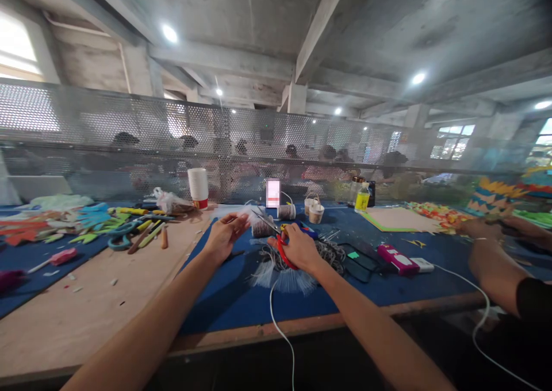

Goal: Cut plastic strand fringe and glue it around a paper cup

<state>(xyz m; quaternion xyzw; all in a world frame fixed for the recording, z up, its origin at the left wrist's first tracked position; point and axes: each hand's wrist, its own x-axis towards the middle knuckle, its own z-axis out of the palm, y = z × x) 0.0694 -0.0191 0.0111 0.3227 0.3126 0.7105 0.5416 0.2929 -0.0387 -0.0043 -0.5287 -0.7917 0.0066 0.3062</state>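
Note:
My left hand (226,237) pinches a wispy, whitish translucent piece (246,214) between its fingertips, at the middle of the view. Just to the right, my right hand (296,247) is closed on red-handled scissors (282,252). Their blades point up and left toward the whitish piece; whether they touch it is too small to tell. Behind the blades lies a grey spool of thread (262,227). Below my right hand, pale bristly fibres (297,282) spread over the blue mat (241,306), with grey yarn (330,254) beside them.
A lit phone (273,193) stands behind the spools. Stacked paper cups (198,187), tools and coloured cutouts are at left. A magenta device (397,260), a white cable (282,330) and a yellow-labelled bottle (362,198) are also on the table. Another person's arm (495,264) reaches in at right.

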